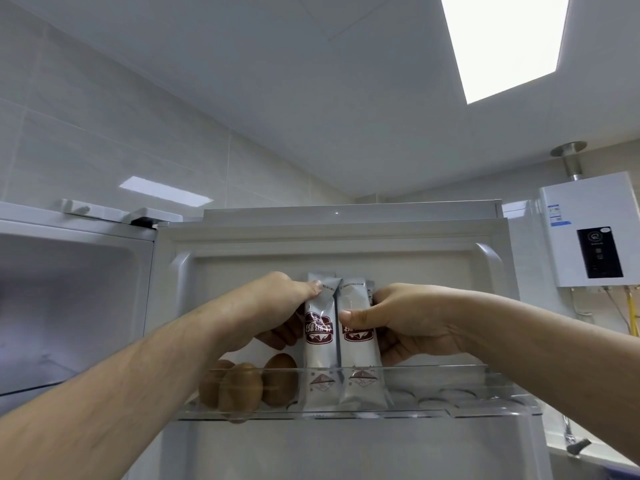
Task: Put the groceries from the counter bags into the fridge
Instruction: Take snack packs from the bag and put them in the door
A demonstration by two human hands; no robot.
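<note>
Left hand and right hand each pinch a pouch by its upper half, looks light and floppy imo.

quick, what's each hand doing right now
left hand: grips the left silver pouch
right hand: grips the right silver pouch

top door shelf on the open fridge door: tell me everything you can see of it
The door shelf is a clear plastic tray with a low see-through front wall. It is mounted level across the upper part of the open fridge door. Its floor has moulded round egg cups. Three brown eggs sit at its left end. Silver packets stand upright in the middle, gripped above the rim by the left hand and right hand. Neither hand visibly touches the shelf.
</note>
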